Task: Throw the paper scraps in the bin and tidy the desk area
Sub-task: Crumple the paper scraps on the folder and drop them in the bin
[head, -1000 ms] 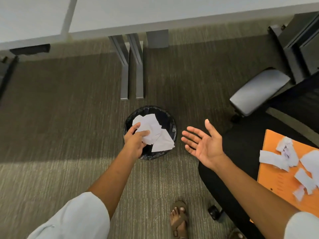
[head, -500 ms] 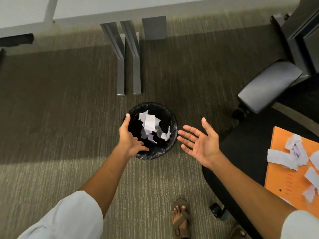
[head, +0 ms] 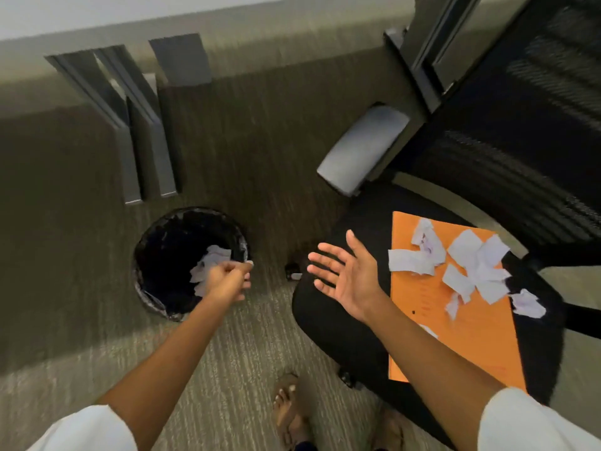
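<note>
From the head camera we see our left hand (head: 227,281), fingers loosely curled and empty, over the bin (head: 153,245) holding paper scraps (head: 211,258); our right hand (head: 344,275) spreads open beside more scraps (head: 468,265) on an orange folder (head: 455,340) on the chair (head: 331,320).

One black bin (head: 156,255) with a few white scraps (head: 211,258) inside, one orange folder (head: 455,336), roughly ten loose paper scraps (head: 471,265) on it, one black office chair (head: 341,320), two hands (head: 348,278), two sandalled feet (head: 289,415), three grey desk legs (head: 146,131).
</note>
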`<action>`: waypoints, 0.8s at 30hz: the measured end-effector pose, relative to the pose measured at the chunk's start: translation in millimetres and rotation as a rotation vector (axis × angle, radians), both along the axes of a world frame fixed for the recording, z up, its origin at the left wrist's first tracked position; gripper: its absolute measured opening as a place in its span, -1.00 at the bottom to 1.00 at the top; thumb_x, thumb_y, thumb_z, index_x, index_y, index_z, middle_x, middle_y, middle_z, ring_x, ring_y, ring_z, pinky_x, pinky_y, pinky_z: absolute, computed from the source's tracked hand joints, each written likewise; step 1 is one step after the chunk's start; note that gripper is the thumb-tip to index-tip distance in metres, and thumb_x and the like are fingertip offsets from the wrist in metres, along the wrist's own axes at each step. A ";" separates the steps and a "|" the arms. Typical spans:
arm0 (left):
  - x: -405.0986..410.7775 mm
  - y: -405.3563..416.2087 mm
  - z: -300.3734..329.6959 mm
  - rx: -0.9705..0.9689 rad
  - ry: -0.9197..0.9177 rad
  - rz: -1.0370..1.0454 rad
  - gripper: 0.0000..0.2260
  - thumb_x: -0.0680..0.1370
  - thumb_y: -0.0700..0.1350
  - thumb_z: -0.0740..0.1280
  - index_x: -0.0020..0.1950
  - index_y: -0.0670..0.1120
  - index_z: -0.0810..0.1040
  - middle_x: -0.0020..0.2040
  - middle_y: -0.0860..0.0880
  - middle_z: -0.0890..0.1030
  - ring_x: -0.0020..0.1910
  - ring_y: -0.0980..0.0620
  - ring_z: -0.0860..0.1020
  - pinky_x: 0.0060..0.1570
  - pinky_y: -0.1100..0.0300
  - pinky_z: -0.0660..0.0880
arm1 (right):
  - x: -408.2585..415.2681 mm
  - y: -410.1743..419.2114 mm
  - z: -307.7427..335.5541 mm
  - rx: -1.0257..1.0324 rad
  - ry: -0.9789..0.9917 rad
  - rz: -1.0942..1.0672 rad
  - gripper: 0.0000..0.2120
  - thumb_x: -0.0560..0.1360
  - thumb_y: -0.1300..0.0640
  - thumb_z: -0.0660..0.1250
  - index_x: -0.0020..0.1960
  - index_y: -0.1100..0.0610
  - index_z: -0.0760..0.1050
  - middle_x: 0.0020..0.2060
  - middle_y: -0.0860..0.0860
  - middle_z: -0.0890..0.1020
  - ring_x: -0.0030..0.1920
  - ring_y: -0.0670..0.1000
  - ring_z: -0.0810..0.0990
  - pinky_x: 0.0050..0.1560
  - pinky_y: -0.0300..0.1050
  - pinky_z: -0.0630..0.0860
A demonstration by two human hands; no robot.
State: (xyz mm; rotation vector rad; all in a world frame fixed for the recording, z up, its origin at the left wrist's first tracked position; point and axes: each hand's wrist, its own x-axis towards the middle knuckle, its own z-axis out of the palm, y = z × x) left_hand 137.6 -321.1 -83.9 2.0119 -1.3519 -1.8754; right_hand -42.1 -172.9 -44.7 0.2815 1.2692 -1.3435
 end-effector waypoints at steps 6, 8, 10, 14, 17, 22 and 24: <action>-96.2 85.9 30.8 -0.382 0.024 -0.582 -0.80 0.49 -0.05 0.50 0.01 -0.10 0.57 -0.20 -0.01 0.62 -0.22 0.02 0.62 -0.10 0.09 0.59 | -67.9 74.5 13.5 0.147 0.244 -0.191 -0.51 0.51 -0.31 0.28 0.18 0.06 0.61 0.07 0.05 0.73 0.08 0.09 0.69 0.00 -0.02 0.57; -120.3 111.0 38.2 -0.535 0.030 -0.785 -0.71 0.48 0.01 0.50 0.13 -0.05 0.56 -0.05 0.02 0.61 -0.11 0.07 0.60 -0.05 0.14 0.59 | -92.4 104.2 18.7 0.218 0.342 -0.256 -0.55 0.53 -0.28 0.28 0.15 0.05 0.61 0.06 0.04 0.71 0.07 0.08 0.68 -0.05 -0.03 0.55; -141.6 131.0 42.4 -0.640 0.021 -0.917 -0.60 0.49 0.02 0.48 0.26 -0.04 0.50 0.14 0.02 0.56 0.09 0.06 0.56 0.05 0.15 0.56 | -116.8 135.5 22.8 0.297 0.422 -0.323 -0.58 0.53 -0.26 0.31 0.13 0.06 0.61 0.05 0.05 0.69 0.05 0.09 0.66 -0.08 -0.04 0.54; -178.3 156.1 44.6 -0.689 -0.053 -1.061 -0.27 0.48 0.00 0.49 0.56 0.01 0.21 0.47 -0.05 0.32 0.43 -0.05 0.36 0.26 0.04 0.47 | -157.0 199.7 19.6 0.512 0.658 -0.359 -0.71 0.46 -0.18 0.46 0.01 0.02 0.61 0.02 0.01 0.67 -0.01 0.03 0.64 -0.04 -0.05 0.56; -203.2 162.6 44.7 -0.641 -0.135 -1.092 -0.01 0.43 0.00 0.55 0.62 0.14 -0.08 0.53 -0.07 0.19 0.47 -0.11 0.29 0.25 -0.06 0.50 | -177.2 239.9 9.1 0.740 0.852 -0.333 -0.61 0.38 -0.09 0.56 0.10 0.08 0.59 0.08 0.03 0.63 0.01 0.01 0.57 -0.12 -0.17 0.47; -243.4 174.3 40.1 -0.616 -0.316 -1.243 0.08 0.42 -0.06 0.57 0.60 0.21 -0.20 0.61 -0.11 -0.01 0.53 -0.20 0.20 0.21 -0.09 0.56 | -202.7 279.6 -13.5 0.994 0.918 -0.033 -0.38 0.34 0.03 0.59 0.32 0.14 0.48 0.28 0.23 0.47 0.26 0.29 0.48 0.13 0.12 0.51; -258.0 181.0 37.7 -0.651 -0.354 -1.297 0.08 0.43 -0.16 0.54 0.60 0.22 -0.23 0.62 -0.12 -0.04 0.54 -0.20 0.18 0.16 -0.02 0.58 | -207.7 288.7 -21.3 0.975 0.934 0.083 -0.35 0.36 0.07 0.57 0.39 0.10 0.44 0.34 0.22 0.41 0.32 0.30 0.41 0.14 0.10 0.47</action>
